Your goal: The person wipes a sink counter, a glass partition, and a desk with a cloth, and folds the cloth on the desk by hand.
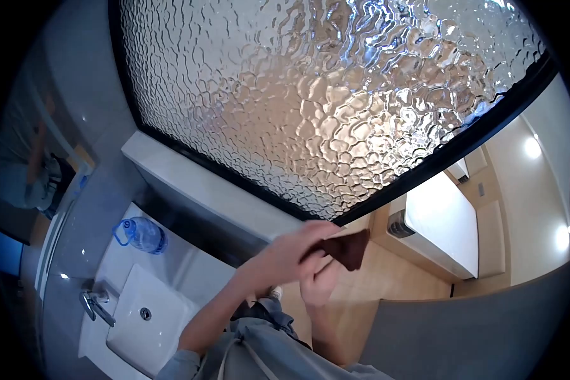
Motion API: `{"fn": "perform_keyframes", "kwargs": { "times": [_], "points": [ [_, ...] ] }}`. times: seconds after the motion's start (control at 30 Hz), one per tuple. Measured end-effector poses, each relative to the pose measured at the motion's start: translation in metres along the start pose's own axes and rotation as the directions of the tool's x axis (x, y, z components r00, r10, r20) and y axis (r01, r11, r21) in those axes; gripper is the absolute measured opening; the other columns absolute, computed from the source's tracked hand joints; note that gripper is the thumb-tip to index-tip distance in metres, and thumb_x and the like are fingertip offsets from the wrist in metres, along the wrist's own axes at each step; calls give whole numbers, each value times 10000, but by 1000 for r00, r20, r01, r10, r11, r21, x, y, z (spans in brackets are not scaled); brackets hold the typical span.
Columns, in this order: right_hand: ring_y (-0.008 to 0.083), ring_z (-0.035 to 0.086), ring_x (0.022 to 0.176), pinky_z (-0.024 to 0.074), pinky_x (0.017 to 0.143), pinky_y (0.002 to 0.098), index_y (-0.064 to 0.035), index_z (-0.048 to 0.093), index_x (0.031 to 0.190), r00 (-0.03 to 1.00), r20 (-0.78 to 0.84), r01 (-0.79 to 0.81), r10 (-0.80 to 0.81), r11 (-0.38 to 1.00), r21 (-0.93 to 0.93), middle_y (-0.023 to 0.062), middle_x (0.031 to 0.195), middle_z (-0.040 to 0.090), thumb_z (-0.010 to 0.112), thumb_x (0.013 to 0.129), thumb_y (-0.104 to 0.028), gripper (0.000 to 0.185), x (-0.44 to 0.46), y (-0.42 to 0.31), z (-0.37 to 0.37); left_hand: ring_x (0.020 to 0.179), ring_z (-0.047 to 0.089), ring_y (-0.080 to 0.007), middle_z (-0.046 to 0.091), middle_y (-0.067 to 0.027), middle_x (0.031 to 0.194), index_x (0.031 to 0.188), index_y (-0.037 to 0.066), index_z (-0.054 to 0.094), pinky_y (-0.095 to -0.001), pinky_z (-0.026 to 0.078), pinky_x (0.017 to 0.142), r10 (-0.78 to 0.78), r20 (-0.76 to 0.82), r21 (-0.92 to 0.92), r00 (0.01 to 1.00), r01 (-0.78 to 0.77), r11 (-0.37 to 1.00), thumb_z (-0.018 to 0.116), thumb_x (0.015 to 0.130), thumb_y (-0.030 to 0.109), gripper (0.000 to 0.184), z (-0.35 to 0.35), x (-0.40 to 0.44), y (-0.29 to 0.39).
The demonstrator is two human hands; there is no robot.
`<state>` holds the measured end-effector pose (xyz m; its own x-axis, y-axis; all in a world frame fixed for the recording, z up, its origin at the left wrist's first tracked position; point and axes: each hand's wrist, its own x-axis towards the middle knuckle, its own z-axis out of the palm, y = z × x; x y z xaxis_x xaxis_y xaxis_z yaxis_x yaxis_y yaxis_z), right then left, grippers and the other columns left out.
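Our left hand [285, 254] grips a dark-brown folded cloth [349, 250], extending toward three o'clock; right hand [318, 289], five o'clock, grip indeterminable.

Head-worn view, facing forward-down

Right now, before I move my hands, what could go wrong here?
Your left hand looks close to the black frame of the bumpy glass, so you might knock your knuckles on it. The brown cloth, or what looks like one, juts out over the floor and could drop if your grip loosens. The water bottle stands on the counter by the sink; a wide swing of your left arm might tip it.
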<state>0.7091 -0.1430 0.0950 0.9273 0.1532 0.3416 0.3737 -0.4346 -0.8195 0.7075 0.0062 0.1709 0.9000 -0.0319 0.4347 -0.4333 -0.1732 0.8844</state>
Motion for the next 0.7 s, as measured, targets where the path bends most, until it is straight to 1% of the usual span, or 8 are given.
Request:
{"fn": "perform_keyframes", "kwargs": {
  "times": [0.03,0.1,0.13,0.23,0.27,0.37,0.57,0.7],
  "points": [
    [402,420,1317,334,1112,470,36,486,1324,1000,7,-8,10,955,-296,255,1403,421,562,987,-246,446,9,-7,0,978,684,-398,625,-213,1268,1255,19,622,-396,551,876,-128,-91,-9,988,128,992,623,896,78,365,-1,-5,-9],
    [447,426,1254,348,1065,502,47,526,1264,978,18,189,-209,839,-511,270,1338,445,621,929,-242,453,31,-29,7,948,694,-403,695,-223,1110,1205,-6,634,-405,556,845,-369,-262,-59,892,367,928,650,902,92,319,-1,-20,-38],
    [470,429,1223,356,1042,518,53,546,1234,950,43,270,-309,747,-608,277,1306,458,651,900,-240,456,37,-35,10,938,695,-406,702,-225,1048,1172,-7,642,-416,556,833,-397,-324,44,859,433,900,663,902,113,296,1,-27,-53],
    [433,472,1208,384,1031,529,82,570,1184,962,202,271,-182,613,-742,262,1299,507,657,860,-220,452,40,-16,34,905,696,-416,717,-231,917,1081,-6,665,-447,555,799,-440,-468,266,767,597,757,700,897,166,255,6,-41,-68],
    [424,472,1215,388,1032,505,82,593,1125,956,204,291,-212,587,-756,271,1312,493,651,868,-254,427,39,-3,41,891,696,-419,716,-234,911,1056,-2,671,-456,553,787,-452,-486,307,748,630,713,710,891,178,247,5,-41,-57],
    [440,470,1219,391,1035,521,100,565,1197,956,216,293,-198,604,-742,295,1332,478,660,870,-233,476,37,-1,37,864,690,-429,712,-240,900,1003,5,670,-481,546,774,-447,-516,340,731,654,676,730,881,208,245,2,-48,-59],
    [529,318,1397,297,1155,559,128,377,1427,835,459,493,-305,785,-375,361,1489,328,716,864,-198,733,40,2,28,774,687,-421,700,-218,810,919,-6,637,-479,537,702,-378,-611,244,696,620,746,737,885,214,244,2,-54,-77],
    [530,258,1438,269,1171,562,133,305,1468,825,497,503,-269,751,-428,375,1532,263,751,840,-250,860,42,6,32,718,684,-404,687,-195,750,897,-11,622,-451,533,647,-360,-647,205,672,608,767,737,894,210,250,0,-57,-87]
  ]
}}
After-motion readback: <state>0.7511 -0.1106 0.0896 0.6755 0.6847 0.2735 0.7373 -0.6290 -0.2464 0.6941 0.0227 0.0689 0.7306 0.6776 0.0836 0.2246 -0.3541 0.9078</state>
